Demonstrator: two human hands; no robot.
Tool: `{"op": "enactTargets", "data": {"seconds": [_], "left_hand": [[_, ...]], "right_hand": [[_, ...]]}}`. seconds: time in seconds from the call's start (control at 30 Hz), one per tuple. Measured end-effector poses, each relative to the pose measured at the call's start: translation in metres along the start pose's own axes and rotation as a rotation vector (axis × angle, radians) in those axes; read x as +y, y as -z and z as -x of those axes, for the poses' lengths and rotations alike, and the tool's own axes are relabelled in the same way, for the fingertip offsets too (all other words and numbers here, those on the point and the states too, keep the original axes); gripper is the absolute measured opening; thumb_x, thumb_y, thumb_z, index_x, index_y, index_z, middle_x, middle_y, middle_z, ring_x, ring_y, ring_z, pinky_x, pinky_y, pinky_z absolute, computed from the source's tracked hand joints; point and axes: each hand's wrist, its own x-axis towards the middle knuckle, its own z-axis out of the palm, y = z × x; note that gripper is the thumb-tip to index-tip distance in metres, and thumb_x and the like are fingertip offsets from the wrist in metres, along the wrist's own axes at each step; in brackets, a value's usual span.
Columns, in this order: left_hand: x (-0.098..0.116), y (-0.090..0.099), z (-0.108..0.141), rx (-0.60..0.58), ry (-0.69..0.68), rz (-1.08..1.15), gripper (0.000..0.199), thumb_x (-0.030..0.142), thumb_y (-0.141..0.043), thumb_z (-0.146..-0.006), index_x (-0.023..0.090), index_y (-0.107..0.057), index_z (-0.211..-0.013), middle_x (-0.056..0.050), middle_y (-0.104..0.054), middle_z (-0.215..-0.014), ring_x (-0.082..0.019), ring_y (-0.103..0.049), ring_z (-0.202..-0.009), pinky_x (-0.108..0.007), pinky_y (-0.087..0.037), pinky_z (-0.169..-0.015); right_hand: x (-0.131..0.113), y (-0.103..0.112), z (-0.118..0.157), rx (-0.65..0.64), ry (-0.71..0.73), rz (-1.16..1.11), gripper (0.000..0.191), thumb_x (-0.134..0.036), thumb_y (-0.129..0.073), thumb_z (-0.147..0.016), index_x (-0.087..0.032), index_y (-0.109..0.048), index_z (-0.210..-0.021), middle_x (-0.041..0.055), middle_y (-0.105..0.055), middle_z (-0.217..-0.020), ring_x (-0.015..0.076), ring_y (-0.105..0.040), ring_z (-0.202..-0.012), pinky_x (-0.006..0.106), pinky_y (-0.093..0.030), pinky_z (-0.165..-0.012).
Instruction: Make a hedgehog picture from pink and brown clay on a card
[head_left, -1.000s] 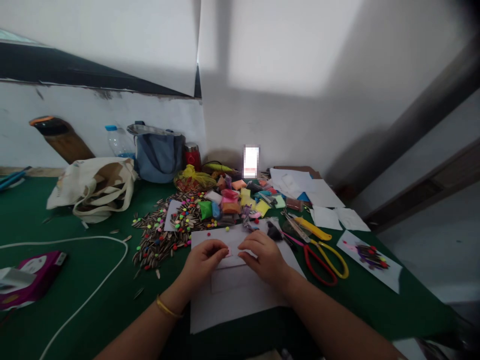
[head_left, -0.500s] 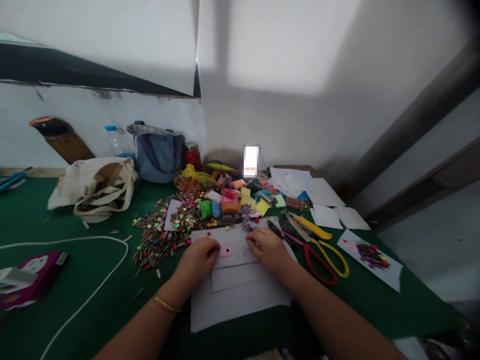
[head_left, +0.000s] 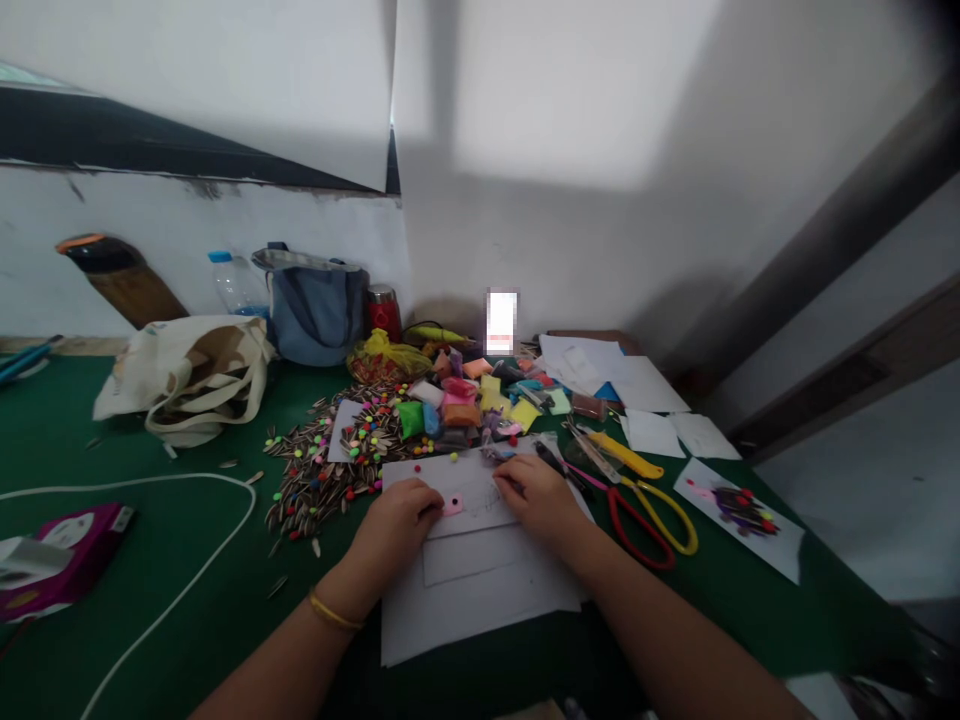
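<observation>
White paper sheet [head_left: 480, 602]; on it, flat pink piece with black dot [head_left: 453, 504]. Left hand [head_left: 401, 525], its eight o'clock, and right hand [head_left: 541, 503], three o'clock: fingers curled, grasp indiscernible. Striped seed heap [head_left: 307, 500], ten o'clock. Small multicoloured packets [head_left: 461, 412], twelve.

Pink piece [head_left: 460, 508] with dark dot [head_left: 454, 501], lying on white, pencil-marked card [head_left: 472, 521].

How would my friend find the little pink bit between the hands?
On the green table, find the white paper under the left hand and right hand. The small pink piece lies by the left fingertips. Unlike the red ball farther back, it has a dark spot.
</observation>
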Motion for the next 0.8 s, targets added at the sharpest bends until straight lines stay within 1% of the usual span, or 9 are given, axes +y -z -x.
{"op": "enactTargets", "data": {"seconds": [0.2,0.4,0.6,0.8], "left_hand": [[0.0013,0.0037,-0.0006,-0.024,-0.005,0.007,0.016,0.021,-0.056,-0.087,0.019,-0.072,-0.086,-0.006,-0.067,-0.09,-0.02,-0.061,-0.087,-0.03,-0.045,-0.081],[-0.0018,0.0019,0.0006,0.013,0.001,0.021,0.015,0.019,-0.056,-0.085,0.019,-0.071,-0.087,-0.006,-0.065,-0.09,-0.019,-0.059,-0.086,-0.03,-0.045,-0.08],[-0.0003,0.0022,0.0003,-0.01,0.002,0.004,0.017,0.017,-0.054,-0.086,0.019,-0.07,-0.083,-0.006,-0.063,-0.09,-0.019,-0.057,-0.086,-0.03,-0.044,-0.079],[0.0025,-0.0002,-0.0001,0.02,0.008,-0.036,0.016,0.019,-0.053,-0.087,0.018,-0.069,-0.084,-0.006,-0.062,-0.091,-0.019,-0.057,-0.087,-0.03,-0.043,-0.08]], "right_hand": [[0.0013,-0.0003,0.0005,-0.001,-0.003,0.0,0.013,-0.018,-0.056,-0.088,-0.02,-0.068,-0.091,0.0058,-0.068,-0.092,0.0195,-0.061,-0.09,0.033,-0.05,-0.083],[-0.0005,0.0001,0.0003,0.004,0.001,-0.008,0.013,-0.018,-0.055,-0.088,-0.02,-0.068,-0.091,0.0058,-0.068,-0.091,0.0192,-0.062,-0.089,0.033,-0.05,-0.081],[0.0002,-0.0002,0.0,-0.009,-0.008,0.002,0.012,-0.018,-0.056,-0.088,-0.02,-0.068,-0.09,0.0058,-0.067,-0.09,0.0192,-0.061,-0.088,0.033,-0.05,-0.081],[0.0007,-0.0001,0.0007,-0.012,0.0,0.013,0.012,-0.019,-0.056,-0.088,-0.02,-0.068,-0.09,0.0055,-0.067,-0.09,0.0189,-0.061,-0.088,0.032,-0.05,-0.081]]}}
